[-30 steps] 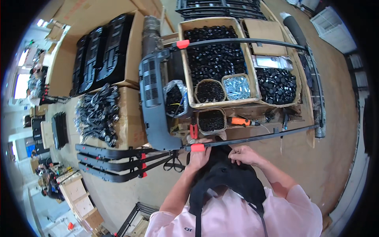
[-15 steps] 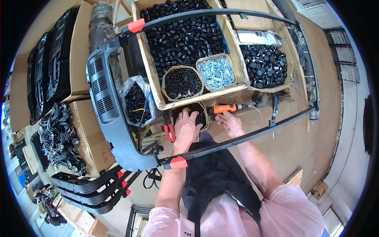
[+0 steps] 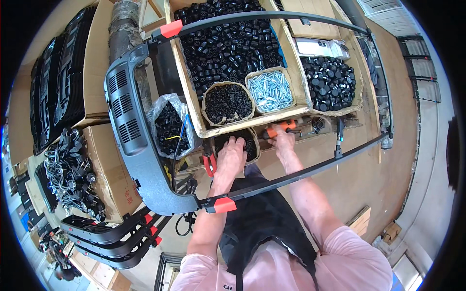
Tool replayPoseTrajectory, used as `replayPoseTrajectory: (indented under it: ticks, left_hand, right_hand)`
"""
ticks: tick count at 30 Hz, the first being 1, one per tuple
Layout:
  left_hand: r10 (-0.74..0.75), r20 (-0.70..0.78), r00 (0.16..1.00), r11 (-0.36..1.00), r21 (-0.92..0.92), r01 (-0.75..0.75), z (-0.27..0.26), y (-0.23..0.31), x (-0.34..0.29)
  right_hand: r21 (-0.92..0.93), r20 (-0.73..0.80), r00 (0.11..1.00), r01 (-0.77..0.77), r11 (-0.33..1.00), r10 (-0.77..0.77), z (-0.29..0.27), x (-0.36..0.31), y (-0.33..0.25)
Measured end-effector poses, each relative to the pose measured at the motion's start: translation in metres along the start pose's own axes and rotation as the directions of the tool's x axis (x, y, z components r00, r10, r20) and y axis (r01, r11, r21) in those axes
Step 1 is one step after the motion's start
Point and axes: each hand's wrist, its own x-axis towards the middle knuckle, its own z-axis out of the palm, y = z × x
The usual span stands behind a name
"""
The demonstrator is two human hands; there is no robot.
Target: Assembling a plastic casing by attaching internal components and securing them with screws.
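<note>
My left hand reaches into a small box of black parts below the big bin. Its fingers are bent and close together; whatever they pinch is hidden among the parts. My right hand is closed around an orange power screwdriver just under the front edge of the wooden bin, blurred by motion. Red-handled pliers hang beside my left hand. Around both forearms runs a frame with a grey vented panel, a dark rail and red end pieces; the rail crosses over my forearms.
Ahead stands the wooden bin holding black caps, black screws, silver pins and round black plugs. To the left are a bag of black parts, bundled cables, a carton and stacked curved rails.
My right hand has closed round the orange screwdriver, which has turned and lifted slightly from where it lay. My left hand stays in the small box, its fingers drawn closer together.
</note>
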Motion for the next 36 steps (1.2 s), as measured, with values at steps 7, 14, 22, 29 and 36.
replayPoseTrajectory:
  ticks: [7, 14, 22, 29, 36]
  left_hand:
    - [-0.056, -0.079, 0.995, 0.919, -0.393, 0.020, 0.003, -0.024, 0.009]
    - [-0.183, 0.199, 0.963, 0.615, -0.741, 0.270, 0.004, -0.036, 0.019]
    - [-0.043, 0.467, 0.883, -0.327, -0.842, 0.429, -0.010, -0.028, 0.015]
    - [0.063, 0.401, 0.914, -0.402, -0.828, 0.391, 0.005, -0.027, 0.005]
    - [0.067, 0.284, 0.957, -0.484, -0.829, 0.280, 0.012, -0.019, -0.003]
  right_hand:
    - [0.372, 0.170, 0.985, -0.090, 0.924, 0.028, -0.053, 0.002, -0.017]
    - [0.509, 0.373, 0.928, -0.196, 0.839, -0.010, -0.092, -0.040, -0.013]
    - [0.548, 0.408, 0.913, -0.230, 0.804, -0.018, -0.119, -0.108, 0.019]
    - [0.424, 0.429, 0.893, -0.332, 0.843, 0.135, -0.144, -0.150, 0.045]
    - [0.264, 0.583, 0.802, -0.339, 0.903, 0.131, -0.154, -0.206, 0.032]
